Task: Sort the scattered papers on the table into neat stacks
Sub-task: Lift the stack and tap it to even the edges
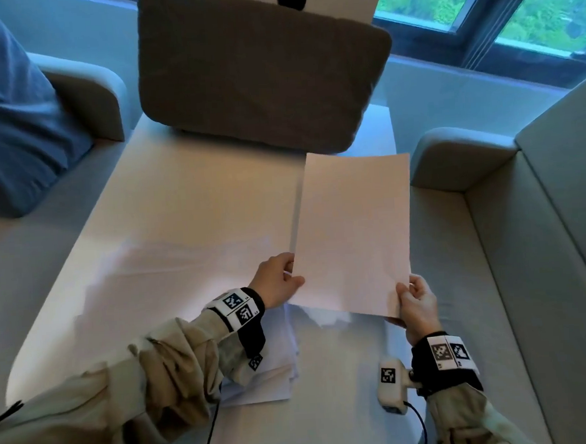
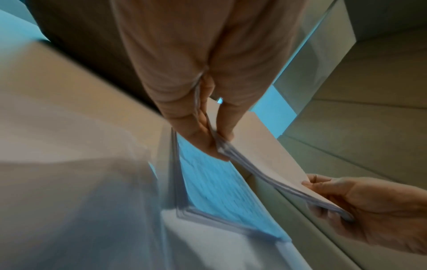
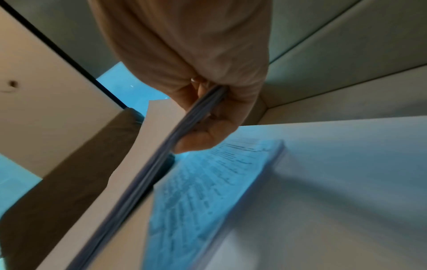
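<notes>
Paper bundle [image 1: 352, 232], several sheets thick by its edge in the wrist views, hangs lifted off the desk [image 1: 187, 194] between both grips: the left hand [image 1: 277, 281] pinches its near left corner, thumb on top and fingers beneath, and the right hand [image 1: 416, 301] pinches the near right corner the same way. Directly below the two grips lies a printed stack [image 3: 208, 182] with fairly squared edges, and to the left of the left grip a looser spread of white sheets [image 1: 171, 270] covers the desk, too blurred to count. Beyond the far edge of the held bundle a grey cushion [image 1: 262, 72] leans on the desk. The step in hand looks like squaring this bundle before laying it down. To do that well, I would loosen both pinches just enough for the sheets to slide, stand the bundle on one edge and tap it on bare desk beside the printed stack, then turn it and tap the adjoining edge. Holding only the near corners lets the far end sag and fan, so moving the grips toward the middle of the long sides should keep the sheets together. Lower it flat, flush with the stack under the grips or just beside it, and let go only once it rests.
</notes>
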{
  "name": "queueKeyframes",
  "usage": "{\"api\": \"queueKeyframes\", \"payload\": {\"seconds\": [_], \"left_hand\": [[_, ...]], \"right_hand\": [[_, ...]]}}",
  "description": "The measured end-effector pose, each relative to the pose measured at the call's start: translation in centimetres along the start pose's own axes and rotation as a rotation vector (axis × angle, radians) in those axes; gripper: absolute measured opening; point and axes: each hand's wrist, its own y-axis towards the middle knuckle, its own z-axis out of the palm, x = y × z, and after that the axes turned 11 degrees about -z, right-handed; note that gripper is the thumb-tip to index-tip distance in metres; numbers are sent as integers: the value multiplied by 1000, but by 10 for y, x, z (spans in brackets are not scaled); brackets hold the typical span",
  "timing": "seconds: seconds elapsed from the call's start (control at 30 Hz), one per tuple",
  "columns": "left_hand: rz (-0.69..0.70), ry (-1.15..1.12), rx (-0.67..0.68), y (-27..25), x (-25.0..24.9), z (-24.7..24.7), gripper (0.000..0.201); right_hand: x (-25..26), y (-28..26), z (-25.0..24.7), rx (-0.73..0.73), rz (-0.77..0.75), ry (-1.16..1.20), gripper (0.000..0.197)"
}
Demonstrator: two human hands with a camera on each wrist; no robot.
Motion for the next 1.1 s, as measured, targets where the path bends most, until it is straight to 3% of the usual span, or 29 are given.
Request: {"api": "queueKeyframes", "payload": {"seconds": [0.07, 0.23, 0.57, 0.97, 1.1], "left_hand": [[-32, 32, -20, 9, -5, 13, 12], [-81, 13, -58, 33, -4, 38, 19], [-98, -8, -175, 43, -6, 51, 21], [-134, -34, -170, 47, 2, 61, 26], [-140, -25, -161, 49, 4, 63, 33]], "right_hand": [[-12, 13, -4, 0, 33, -10, 15], [-35, 41, -9, 6, 70, -19, 15], [-61, 81, -9, 58, -42, -87, 15], [-72, 92, -2, 97, -27, -223, 27], [-62, 84, -7, 105, -69, -326, 22]]}}
